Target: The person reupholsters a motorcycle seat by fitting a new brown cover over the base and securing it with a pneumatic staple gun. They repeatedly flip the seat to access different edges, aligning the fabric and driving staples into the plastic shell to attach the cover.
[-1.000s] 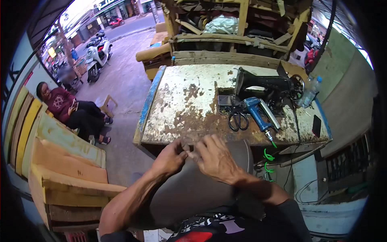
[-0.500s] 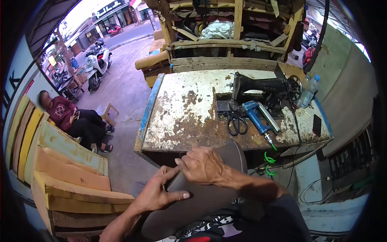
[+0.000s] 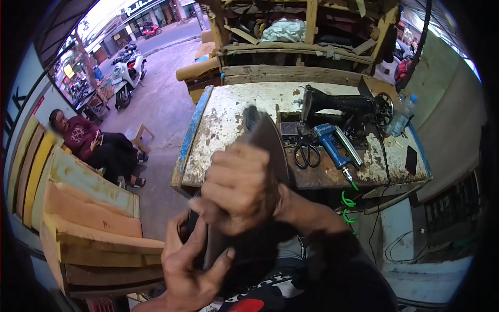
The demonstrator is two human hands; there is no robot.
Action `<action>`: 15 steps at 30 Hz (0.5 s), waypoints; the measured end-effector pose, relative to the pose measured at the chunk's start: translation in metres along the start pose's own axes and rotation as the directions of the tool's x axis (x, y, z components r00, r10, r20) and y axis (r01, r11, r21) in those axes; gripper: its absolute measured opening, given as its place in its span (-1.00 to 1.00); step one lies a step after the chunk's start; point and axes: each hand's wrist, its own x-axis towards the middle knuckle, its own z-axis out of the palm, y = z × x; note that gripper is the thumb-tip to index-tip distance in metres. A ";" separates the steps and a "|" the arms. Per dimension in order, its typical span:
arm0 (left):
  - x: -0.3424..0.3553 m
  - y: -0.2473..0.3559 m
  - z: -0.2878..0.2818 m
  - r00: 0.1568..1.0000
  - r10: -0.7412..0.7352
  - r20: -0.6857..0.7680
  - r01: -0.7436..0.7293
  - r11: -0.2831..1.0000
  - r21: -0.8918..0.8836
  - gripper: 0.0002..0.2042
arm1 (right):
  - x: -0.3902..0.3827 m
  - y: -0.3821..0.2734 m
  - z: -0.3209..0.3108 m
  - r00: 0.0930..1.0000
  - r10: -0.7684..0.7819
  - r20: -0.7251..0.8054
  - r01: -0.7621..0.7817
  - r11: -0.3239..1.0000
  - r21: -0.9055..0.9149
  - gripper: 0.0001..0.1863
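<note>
Close to my body I hold a dark brown, vinyl-looking covered piece (image 3: 274, 148), tilted up so its far end rises in front of the worktable. Its exact kind I cannot make out. My right hand (image 3: 239, 187), blurred a little by motion, is closed in a fist over its edge. Lower down, my left hand (image 3: 189, 265) grips the near part, with the thumb laid along the surface and the fingers curled behind. Both hands nearly meet at the edge, and the right one hides part of it.
A worn white worktable (image 3: 221, 119) bears a black sewing machine (image 3: 340, 106), scissors (image 3: 306, 155), a blue air stapler (image 3: 332, 145), a bottle (image 3: 403, 117) and a phone (image 3: 410, 160). A green coiled hose (image 3: 348, 200) hangs in front. Left stands a foam-padded seat frame (image 3: 104, 223); beyond it sits a person (image 3: 83, 135).
The covered piece has swung from lying across my lap to tilted upward, its far end now over the table. My right fist has moved left and nearer; my left hand has lowered slightly.
</note>
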 end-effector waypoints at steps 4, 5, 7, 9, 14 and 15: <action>0.014 -0.011 0.051 0.949 0.136 -0.284 -0.055 0.960 0.275 -0.30 | -0.016 0.041 0.009 0.985 0.037 -0.166 -0.035 0.999 0.013 -0.64; 0.021 -0.016 0.069 0.932 0.152 -0.329 -0.056 0.958 0.283 -0.29 | -0.031 0.049 0.013 0.969 0.125 -0.215 -0.125 0.992 0.012 -0.62; 0.040 -0.042 0.110 0.917 0.162 -0.365 -0.034 0.942 0.333 -0.29 | -0.069 0.060 0.017 0.913 0.300 -0.276 -0.303 0.952 0.033 -0.56; 0.041 -0.052 0.162 0.925 0.152 -0.347 0.011 0.905 0.425 -0.38 | -0.105 0.066 0.013 0.843 0.453 -0.290 -0.434 0.891 0.129 -0.49; 0.045 -0.077 0.258 0.915 0.324 -0.242 -0.064 0.706 0.706 -0.50 | -0.191 0.082 -0.074 0.686 0.711 -0.156 -0.635 0.480 -0.606 -0.73; 0.048 -0.075 0.257 0.919 0.327 -0.219 -0.074 0.690 0.720 -0.50 | -0.205 0.090 -0.098 0.641 0.750 -0.166 -0.575 0.325 -0.751 -0.65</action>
